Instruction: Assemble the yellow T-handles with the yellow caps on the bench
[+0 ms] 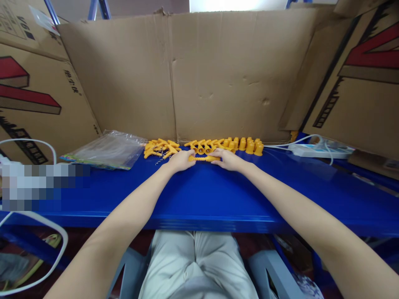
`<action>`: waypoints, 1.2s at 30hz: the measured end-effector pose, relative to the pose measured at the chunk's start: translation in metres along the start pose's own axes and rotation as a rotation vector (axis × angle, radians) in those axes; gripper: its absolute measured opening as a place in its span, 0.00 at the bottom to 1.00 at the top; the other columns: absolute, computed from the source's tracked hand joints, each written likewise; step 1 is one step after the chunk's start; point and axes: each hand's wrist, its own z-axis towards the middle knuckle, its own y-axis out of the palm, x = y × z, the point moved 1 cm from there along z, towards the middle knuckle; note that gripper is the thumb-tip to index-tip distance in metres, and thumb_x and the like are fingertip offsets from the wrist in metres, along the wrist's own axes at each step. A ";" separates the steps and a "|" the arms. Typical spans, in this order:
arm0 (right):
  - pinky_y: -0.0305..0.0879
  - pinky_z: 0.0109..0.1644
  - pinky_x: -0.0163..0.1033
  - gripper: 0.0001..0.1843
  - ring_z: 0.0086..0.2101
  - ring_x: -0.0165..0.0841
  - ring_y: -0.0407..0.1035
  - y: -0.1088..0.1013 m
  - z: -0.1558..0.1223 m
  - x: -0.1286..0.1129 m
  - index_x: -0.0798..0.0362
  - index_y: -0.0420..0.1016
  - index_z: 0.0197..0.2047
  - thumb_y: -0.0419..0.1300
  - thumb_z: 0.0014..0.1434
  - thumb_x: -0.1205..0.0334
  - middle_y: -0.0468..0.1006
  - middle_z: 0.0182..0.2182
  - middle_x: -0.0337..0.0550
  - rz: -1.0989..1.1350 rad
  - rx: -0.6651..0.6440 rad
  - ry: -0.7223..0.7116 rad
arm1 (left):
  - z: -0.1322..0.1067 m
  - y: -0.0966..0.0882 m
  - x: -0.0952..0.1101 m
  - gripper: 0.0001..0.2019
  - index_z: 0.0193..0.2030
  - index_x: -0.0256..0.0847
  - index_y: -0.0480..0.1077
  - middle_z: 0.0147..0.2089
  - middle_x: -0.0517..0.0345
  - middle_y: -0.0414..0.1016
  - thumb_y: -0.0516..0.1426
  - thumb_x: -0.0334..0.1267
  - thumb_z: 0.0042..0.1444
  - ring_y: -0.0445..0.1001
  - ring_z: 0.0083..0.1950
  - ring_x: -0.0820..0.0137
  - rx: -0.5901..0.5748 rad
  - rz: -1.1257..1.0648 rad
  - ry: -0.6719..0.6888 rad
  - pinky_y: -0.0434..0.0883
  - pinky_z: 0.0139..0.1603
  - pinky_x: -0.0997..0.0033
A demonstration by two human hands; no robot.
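Observation:
A slim yellow plastic piece with a ribbed middle [202, 158] lies level between my hands, just over the blue tabletop. My left hand [182, 161] pinches its left end. At its other end, the fingers of my right hand [229, 160] are closed on the wider part. Right behind my hands stretches a row of yellow funnel-like parts [207, 148], some with their round mouths facing me. Yellow cup-shaped parts [250, 146] stand to the right of that row. Beyond my left hand is a pile of yellow forked parts [160, 146], with small metallic springs or screws beside it.
Clear plastic bags [107, 151] lie at the left of the blue table [205, 195]. A tall cardboard sheet [230, 74] walls off the back, with printed boxes [34, 95] at the sides. A white power strip [321, 150] and cables sit at the right.

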 end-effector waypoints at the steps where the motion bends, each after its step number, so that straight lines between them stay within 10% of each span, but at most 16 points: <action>1: 0.65 0.53 0.47 0.20 0.45 0.41 0.71 0.001 0.000 -0.001 0.53 0.75 0.53 0.61 0.57 0.63 0.77 0.45 0.52 0.015 -0.002 -0.004 | 0.000 0.000 0.001 0.13 0.44 0.44 0.69 0.39 0.55 0.78 0.53 0.43 0.53 0.75 0.41 0.62 0.010 0.005 -0.001 0.66 0.39 0.69; 16: 0.73 0.42 0.37 0.21 0.35 0.30 0.75 -0.004 -0.005 0.005 0.54 0.69 0.46 0.67 0.49 0.65 0.76 0.45 0.48 0.767 -0.034 0.333 | -0.001 -0.004 -0.001 0.11 0.36 0.42 0.71 0.31 0.55 0.77 0.56 0.41 0.46 0.75 0.36 0.63 -0.015 -0.051 -0.085 0.66 0.34 0.70; 19: 0.71 0.31 0.34 0.13 0.26 0.28 0.74 -0.011 -0.009 0.000 0.56 0.71 0.38 0.65 0.54 0.57 0.79 0.38 0.48 0.844 -0.136 0.435 | -0.002 -0.006 -0.001 0.11 0.36 0.42 0.72 0.29 0.56 0.76 0.56 0.41 0.45 0.74 0.33 0.65 -0.008 -0.083 -0.063 0.65 0.33 0.70; 26: 0.54 0.14 0.32 0.29 0.13 0.24 0.61 -0.012 -0.008 -0.011 0.56 0.70 0.24 0.52 0.61 0.38 0.78 0.22 0.50 0.830 -0.201 0.585 | -0.002 -0.004 0.000 0.11 0.35 0.40 0.71 0.25 0.59 0.76 0.55 0.39 0.45 0.73 0.29 0.68 -0.021 -0.175 -0.046 0.65 0.31 0.72; 30: 0.46 0.10 0.31 0.33 0.10 0.23 0.54 -0.012 -0.006 -0.009 0.55 0.70 0.27 0.43 0.62 0.35 0.74 0.16 0.46 0.769 -0.217 0.662 | -0.002 -0.002 -0.002 0.10 0.34 0.40 0.71 0.25 0.60 0.75 0.56 0.39 0.44 0.72 0.29 0.69 -0.004 -0.196 -0.045 0.63 0.30 0.73; 36: 0.65 0.22 0.28 0.23 0.20 0.24 0.70 -0.019 -0.010 -0.004 0.54 0.66 0.47 0.69 0.52 0.55 0.81 0.34 0.44 0.940 -0.196 0.542 | -0.002 -0.001 -0.004 0.08 0.32 0.40 0.70 0.24 0.61 0.74 0.56 0.38 0.44 0.71 0.27 0.70 0.020 -0.251 -0.050 0.63 0.30 0.74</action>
